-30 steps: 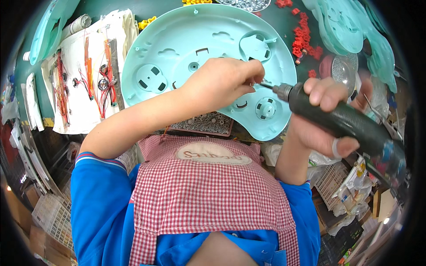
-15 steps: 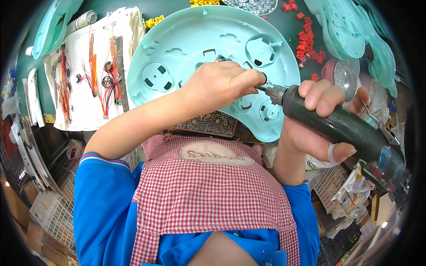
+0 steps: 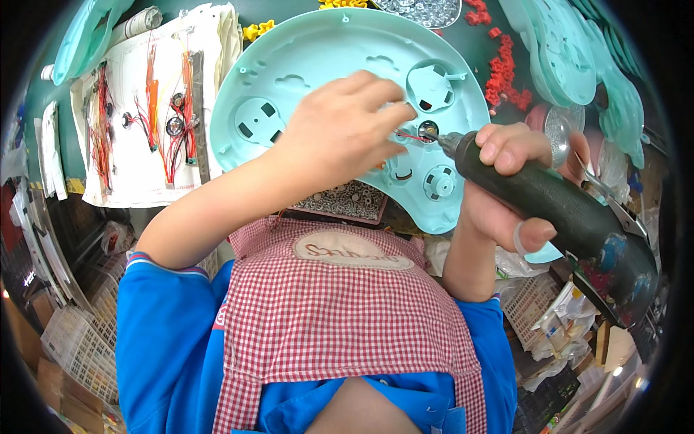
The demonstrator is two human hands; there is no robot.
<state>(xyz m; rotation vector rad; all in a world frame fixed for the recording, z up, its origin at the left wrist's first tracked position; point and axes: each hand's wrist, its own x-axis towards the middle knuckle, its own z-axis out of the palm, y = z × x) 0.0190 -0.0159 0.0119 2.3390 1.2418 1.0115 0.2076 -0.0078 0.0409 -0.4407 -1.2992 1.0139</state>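
My left hand hovers over or rests on a mint plastic housing, its fingers spread and slightly bent, with no held item visible. Just right of its fingertips sits a small round speaker-like part with a red wire, inside the housing's narrower right half. My right hand grips a dark power screwdriver, whose tip points left at that part. Metal scissors or snips are also in that hand, alongside the tool. My left hand hides the middle of the housing.
Wired speaker sets lie on white sheets at left. Red pieces, yellow pieces and a bowl of clear bits lie behind. More mint shells stand at right. A hardware tray is at the front edge.
My left hand has risen, moved back and spread its fingers, exposing the round part and red wire. The screwdriver in my right hand has shifted slightly up and left.
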